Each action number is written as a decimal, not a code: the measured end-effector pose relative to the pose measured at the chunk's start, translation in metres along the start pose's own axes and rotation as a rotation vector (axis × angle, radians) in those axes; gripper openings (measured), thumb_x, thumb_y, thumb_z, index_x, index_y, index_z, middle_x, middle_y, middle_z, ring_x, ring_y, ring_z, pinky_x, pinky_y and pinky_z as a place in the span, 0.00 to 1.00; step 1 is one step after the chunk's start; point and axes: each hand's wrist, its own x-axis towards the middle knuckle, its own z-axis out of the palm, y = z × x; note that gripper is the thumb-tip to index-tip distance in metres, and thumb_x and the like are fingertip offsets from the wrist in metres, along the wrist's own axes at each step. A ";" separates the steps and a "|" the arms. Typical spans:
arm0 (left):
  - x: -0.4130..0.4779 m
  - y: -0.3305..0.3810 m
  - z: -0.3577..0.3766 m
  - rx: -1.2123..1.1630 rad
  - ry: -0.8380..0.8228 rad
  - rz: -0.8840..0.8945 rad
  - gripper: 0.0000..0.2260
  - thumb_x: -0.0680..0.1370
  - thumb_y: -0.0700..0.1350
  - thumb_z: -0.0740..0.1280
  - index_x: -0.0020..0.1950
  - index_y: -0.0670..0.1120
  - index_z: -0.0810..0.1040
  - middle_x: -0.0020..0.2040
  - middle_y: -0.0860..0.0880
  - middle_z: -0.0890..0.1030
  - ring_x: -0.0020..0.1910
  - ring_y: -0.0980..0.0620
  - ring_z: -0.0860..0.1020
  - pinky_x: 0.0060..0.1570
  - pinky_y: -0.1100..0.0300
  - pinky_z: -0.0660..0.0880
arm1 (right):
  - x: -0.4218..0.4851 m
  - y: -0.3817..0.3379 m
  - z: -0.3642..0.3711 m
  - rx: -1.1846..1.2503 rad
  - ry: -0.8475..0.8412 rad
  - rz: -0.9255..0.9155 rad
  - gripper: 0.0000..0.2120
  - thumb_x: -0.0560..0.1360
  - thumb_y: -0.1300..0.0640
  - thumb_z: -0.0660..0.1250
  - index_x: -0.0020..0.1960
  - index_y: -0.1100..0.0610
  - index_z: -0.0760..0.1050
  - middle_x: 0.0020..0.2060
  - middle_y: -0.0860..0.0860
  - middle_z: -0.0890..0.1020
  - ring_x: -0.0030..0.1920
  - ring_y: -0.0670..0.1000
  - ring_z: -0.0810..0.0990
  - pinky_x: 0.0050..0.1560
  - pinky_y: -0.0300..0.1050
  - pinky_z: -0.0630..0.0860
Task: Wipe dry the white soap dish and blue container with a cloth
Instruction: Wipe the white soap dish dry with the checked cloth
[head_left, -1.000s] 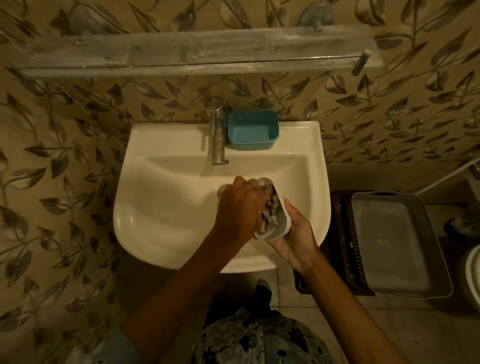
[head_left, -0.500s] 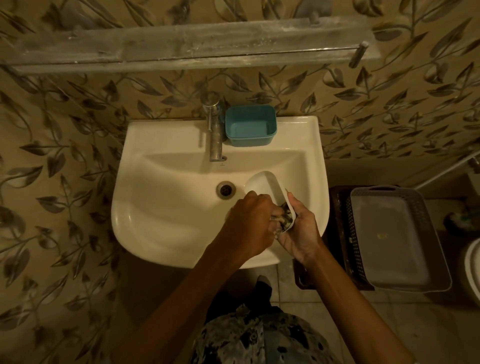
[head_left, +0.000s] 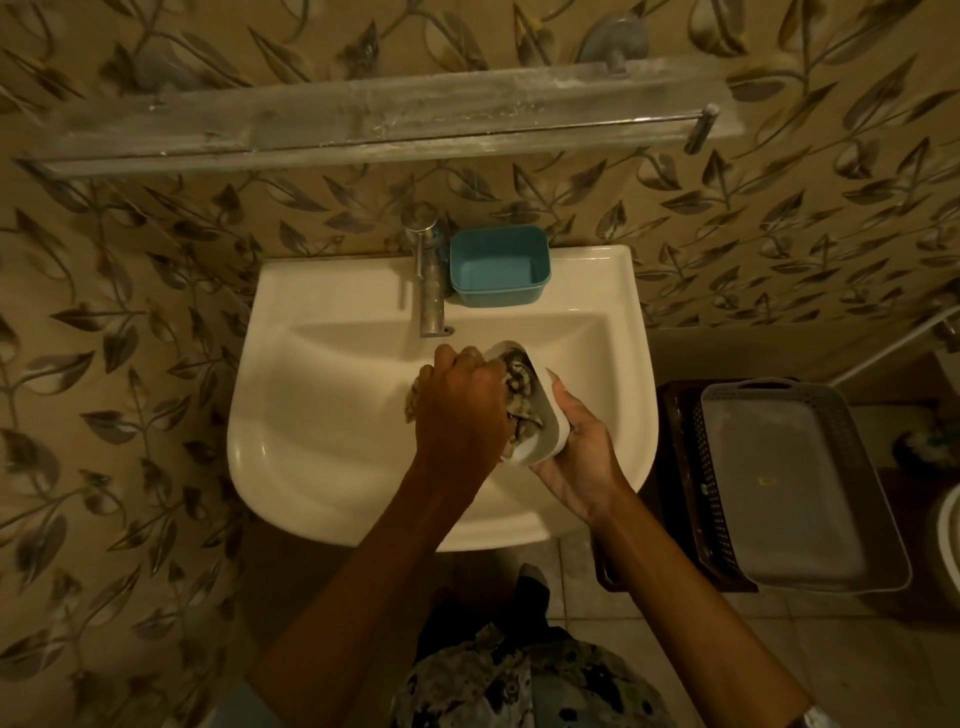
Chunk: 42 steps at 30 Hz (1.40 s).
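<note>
**While one hand wipes, the other steadies: drying the white soap dish above the sink**

Where the patterned wall carries a long glass shelf (head_left: 363, 119), a white sink (head_left: 311, 426) stands below it. A grey basket (head_left: 789, 483) sits on a dark crate on the floor to the right. Both arms reach over the basin, probably so that any drips fall into it.

The left hand (head_left: 462, 410) has its fingers curled round a bunched, patterned cloth (head_left: 519, 384) and pushes it into the dish's hollow. The right hand (head_left: 582, 452) cups the dish from outside and below, with its fingers wrapped round the outer wall. This grip appears to brace the dish against the wiping pressure.

The blue container (head_left: 498, 267) rests upright on the sink's back ledge, just beside the tap (head_left: 431, 291). It is well apart from both hands and untouched.

The white soap dish (head_left: 553, 421) is held tilted, with its opening turned toward the left hand so that the cloth can reach the inner corners.

By this evidence the task is partway through. The dish's interior is being dried, and the container has not yet been taken up. Whether the dish's underside is dry cannot be told.
</note>
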 end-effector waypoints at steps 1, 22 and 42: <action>-0.004 0.003 -0.003 0.002 -0.025 -0.001 0.10 0.62 0.38 0.77 0.39 0.38 0.80 0.37 0.40 0.81 0.36 0.40 0.79 0.33 0.51 0.76 | 0.001 -0.001 0.001 -0.019 -0.002 -0.010 0.21 0.80 0.51 0.53 0.70 0.56 0.69 0.58 0.57 0.81 0.55 0.55 0.81 0.52 0.50 0.80; 0.012 -0.013 -0.004 -1.367 -0.314 -1.038 0.04 0.76 0.39 0.67 0.44 0.40 0.80 0.41 0.40 0.82 0.41 0.43 0.81 0.45 0.55 0.79 | -0.006 0.018 -0.003 -0.309 -0.030 -0.176 0.22 0.77 0.51 0.53 0.70 0.55 0.67 0.64 0.56 0.76 0.64 0.55 0.76 0.63 0.50 0.73; -0.046 -0.017 -0.001 0.325 -0.391 0.531 0.13 0.71 0.43 0.71 0.55 0.49 0.81 0.55 0.43 0.79 0.57 0.41 0.74 0.51 0.48 0.72 | -0.011 0.004 -0.014 -0.483 -0.082 0.107 0.18 0.82 0.51 0.51 0.68 0.51 0.70 0.55 0.55 0.79 0.50 0.51 0.79 0.45 0.46 0.78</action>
